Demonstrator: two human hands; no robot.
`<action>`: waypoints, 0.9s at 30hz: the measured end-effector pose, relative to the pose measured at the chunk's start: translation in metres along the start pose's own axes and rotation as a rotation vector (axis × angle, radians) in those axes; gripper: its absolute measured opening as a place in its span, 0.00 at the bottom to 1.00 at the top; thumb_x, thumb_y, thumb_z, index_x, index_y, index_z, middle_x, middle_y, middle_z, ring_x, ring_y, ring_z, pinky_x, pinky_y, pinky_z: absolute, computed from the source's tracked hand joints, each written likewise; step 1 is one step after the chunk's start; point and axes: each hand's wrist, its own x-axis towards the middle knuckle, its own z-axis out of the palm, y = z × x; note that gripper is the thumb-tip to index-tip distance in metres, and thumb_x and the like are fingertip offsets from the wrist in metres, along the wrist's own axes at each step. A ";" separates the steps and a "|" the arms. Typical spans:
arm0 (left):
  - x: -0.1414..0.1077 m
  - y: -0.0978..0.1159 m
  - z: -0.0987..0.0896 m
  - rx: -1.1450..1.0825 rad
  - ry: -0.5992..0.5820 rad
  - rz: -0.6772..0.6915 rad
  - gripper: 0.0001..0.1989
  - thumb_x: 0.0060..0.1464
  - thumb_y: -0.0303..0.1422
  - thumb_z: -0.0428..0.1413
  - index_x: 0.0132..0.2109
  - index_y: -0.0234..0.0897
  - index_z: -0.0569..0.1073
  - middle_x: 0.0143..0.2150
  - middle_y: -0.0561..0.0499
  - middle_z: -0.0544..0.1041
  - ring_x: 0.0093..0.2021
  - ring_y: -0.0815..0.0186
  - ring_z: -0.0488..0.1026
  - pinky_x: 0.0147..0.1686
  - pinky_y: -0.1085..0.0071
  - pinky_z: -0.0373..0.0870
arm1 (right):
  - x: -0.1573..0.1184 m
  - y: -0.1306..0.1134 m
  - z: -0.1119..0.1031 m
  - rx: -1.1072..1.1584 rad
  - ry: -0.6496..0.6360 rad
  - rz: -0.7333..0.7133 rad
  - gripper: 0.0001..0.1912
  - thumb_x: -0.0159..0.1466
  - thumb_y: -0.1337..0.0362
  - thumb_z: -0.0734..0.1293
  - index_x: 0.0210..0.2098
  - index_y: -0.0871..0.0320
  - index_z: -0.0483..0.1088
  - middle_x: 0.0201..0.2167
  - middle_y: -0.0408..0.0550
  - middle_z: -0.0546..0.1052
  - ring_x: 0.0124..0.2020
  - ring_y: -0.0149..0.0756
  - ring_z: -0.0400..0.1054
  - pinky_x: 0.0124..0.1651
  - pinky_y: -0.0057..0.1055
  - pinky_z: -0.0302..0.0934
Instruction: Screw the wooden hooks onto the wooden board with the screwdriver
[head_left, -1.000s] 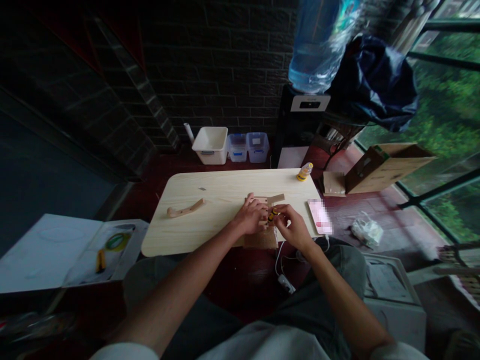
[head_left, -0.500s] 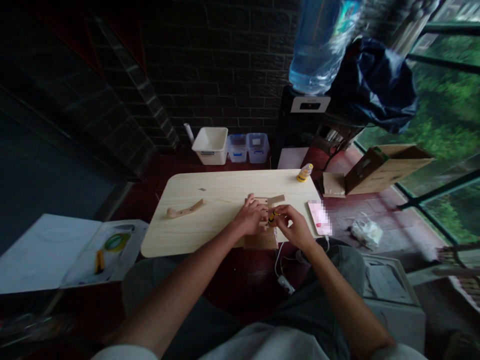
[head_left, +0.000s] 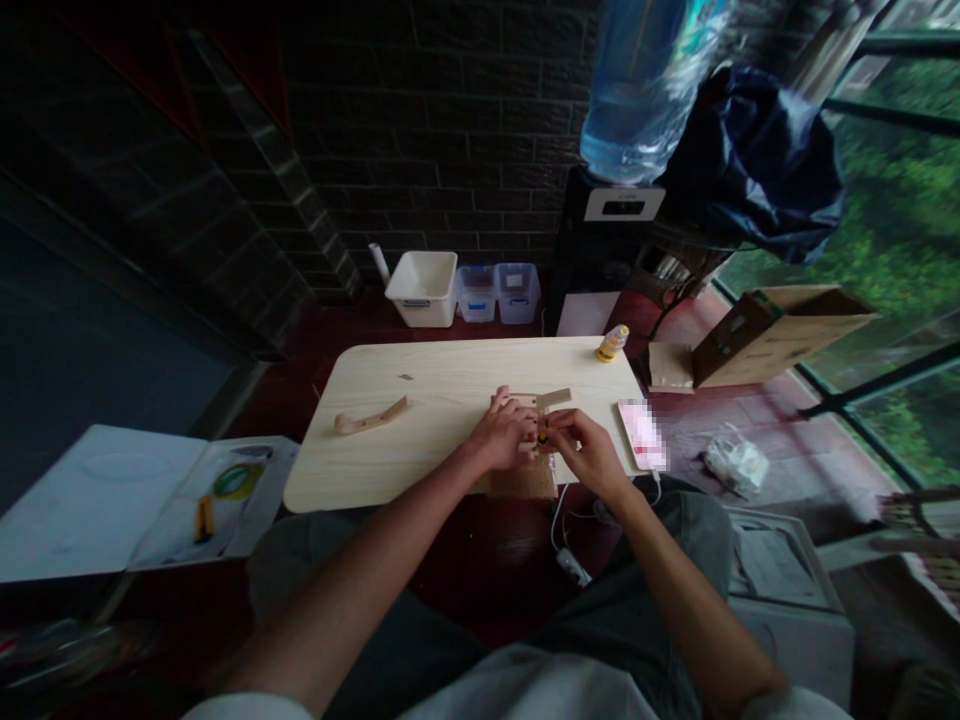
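Observation:
My left hand (head_left: 504,436) is closed around a light wooden piece (head_left: 521,400) near the table's front edge, and its fingers hide most of that piece. My right hand (head_left: 583,446) pinches a short yellow-and-black screwdriver (head_left: 543,437) against the wood, right beside my left fingertips. The tool's tip is hidden. Just behind the hands lies a short wooden bar (head_left: 553,397). Below them a brown cardboard piece (head_left: 523,482) sticks out over the table edge. A curved wooden part (head_left: 373,416) rests farther left.
On the table (head_left: 435,360) stand a yellow-capped bottle (head_left: 613,344) and a pink phone-like slab (head_left: 640,436) with a cable. Small dark bits (head_left: 406,377) lie at the back left. An open white case (head_left: 210,510) is at left; plastic bins (head_left: 424,290) and a water dispenser (head_left: 611,240) stand behind.
My right fingers have turned and closed farther over the screwdriver, which now shows less of its handle. My left hand keeps its place on the wood. The view has shifted slightly.

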 end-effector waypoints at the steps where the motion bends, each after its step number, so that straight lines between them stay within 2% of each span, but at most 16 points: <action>1: 0.000 0.000 0.000 -0.001 -0.002 -0.002 0.16 0.51 0.43 0.66 0.46 0.48 0.79 0.59 0.52 0.76 0.62 0.53 0.66 0.74 0.39 0.32 | -0.001 0.001 0.000 0.013 -0.003 0.006 0.07 0.69 0.57 0.69 0.40 0.54 0.71 0.46 0.53 0.81 0.38 0.38 0.77 0.38 0.33 0.71; 7: 0.002 0.000 0.000 0.020 -0.007 0.000 0.15 0.52 0.45 0.66 0.44 0.47 0.80 0.60 0.51 0.76 0.62 0.52 0.67 0.74 0.38 0.34 | -0.006 0.008 0.000 0.016 -0.031 -0.001 0.08 0.70 0.57 0.68 0.43 0.54 0.73 0.51 0.55 0.80 0.41 0.40 0.78 0.40 0.34 0.73; 14: 0.002 0.000 0.001 0.019 0.004 -0.002 0.17 0.51 0.44 0.66 0.48 0.49 0.80 0.59 0.52 0.76 0.61 0.52 0.67 0.74 0.38 0.33 | -0.003 0.007 0.000 -0.029 0.005 -0.041 0.07 0.69 0.58 0.68 0.43 0.53 0.74 0.48 0.53 0.81 0.45 0.41 0.78 0.41 0.34 0.72; 21: 0.001 -0.001 0.001 0.010 0.014 -0.002 0.19 0.49 0.44 0.68 0.48 0.49 0.79 0.61 0.52 0.75 0.62 0.52 0.67 0.74 0.39 0.32 | -0.003 -0.003 -0.002 0.007 -0.046 -0.003 0.09 0.71 0.60 0.65 0.47 0.54 0.73 0.58 0.56 0.76 0.32 0.34 0.78 0.35 0.33 0.72; 27: 0.000 0.000 0.001 0.037 0.030 -0.002 0.19 0.50 0.45 0.67 0.49 0.48 0.79 0.58 0.51 0.77 0.60 0.51 0.67 0.74 0.41 0.34 | -0.005 -0.005 0.000 0.069 -0.075 0.035 0.08 0.71 0.58 0.65 0.45 0.54 0.73 0.54 0.55 0.78 0.33 0.35 0.79 0.35 0.33 0.73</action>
